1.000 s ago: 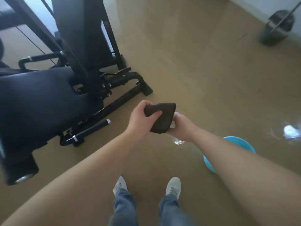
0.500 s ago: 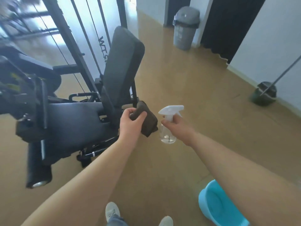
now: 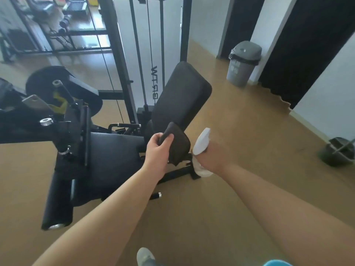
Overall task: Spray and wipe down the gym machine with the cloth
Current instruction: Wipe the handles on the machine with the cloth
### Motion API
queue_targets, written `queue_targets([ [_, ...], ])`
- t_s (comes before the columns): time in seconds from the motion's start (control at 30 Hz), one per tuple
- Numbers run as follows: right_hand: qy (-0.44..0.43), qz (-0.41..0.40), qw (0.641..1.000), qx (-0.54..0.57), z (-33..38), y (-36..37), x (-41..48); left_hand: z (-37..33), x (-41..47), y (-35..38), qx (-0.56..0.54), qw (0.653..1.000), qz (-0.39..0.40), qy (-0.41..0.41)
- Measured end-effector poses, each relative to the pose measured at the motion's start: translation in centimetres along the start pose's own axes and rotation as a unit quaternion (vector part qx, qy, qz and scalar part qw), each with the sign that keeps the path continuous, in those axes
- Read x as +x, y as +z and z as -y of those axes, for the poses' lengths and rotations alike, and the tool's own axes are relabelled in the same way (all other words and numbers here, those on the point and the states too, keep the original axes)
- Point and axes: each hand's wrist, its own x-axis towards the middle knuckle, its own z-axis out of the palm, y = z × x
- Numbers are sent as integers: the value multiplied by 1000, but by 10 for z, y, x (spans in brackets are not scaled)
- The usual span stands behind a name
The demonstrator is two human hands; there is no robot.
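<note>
A black gym machine fills the left half, with a flat padded seat (image 3: 113,160) and a tilted backrest pad (image 3: 182,96). My left hand (image 3: 157,150) grips a folded dark brown cloth (image 3: 178,146), held just in front of the backrest's lower end. My right hand (image 3: 211,156) is closed around a clear spray bottle (image 3: 200,168) with a white trigger head (image 3: 201,141), its nozzle pointing up and left toward the backrest. The bottle sits right beside the cloth.
A foam roller pad (image 3: 57,204) juts out at the lower left. A cable tower frame (image 3: 153,54) rises behind the backrest. A grey bin (image 3: 243,64) stands by the far wall, a mop bucket (image 3: 338,153) at right, a blue basin (image 3: 276,263) at the bottom edge.
The view has tilted up from the floor to the machine. Both hands rose and reached toward the backrest; the spray bottle came out from behind the cloth and now points at the pad.
</note>
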Motion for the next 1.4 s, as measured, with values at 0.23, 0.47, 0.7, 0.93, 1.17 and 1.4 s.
queue_targets([
  [0.23, -1, 81, 995, -60, 75, 40, 87, -25, 88, -68, -62, 998, -14, -22],
  [0.47, -24, 96, 995, -33, 120, 80, 137, -36, 147, -98, -90, 995, 2, -46],
  [0.7, -6, 139, 990, -17, 120, 103, 206, -38, 188, -100, -102, 992, 18, -70],
  [0.93, -130, 243, 956, -104, 125, 105, 275, -43, 225, -95, 49, 997, -26, -49],
  [1.17, -228, 218, 944, -93, 141, 103, 338, -66, 259, -78, 33, 983, -165, -66],
  [1.4, -356, 198, 913, -11, 161, 112, 350, -70, 251, -108, -185, 949, -242, -85],
])
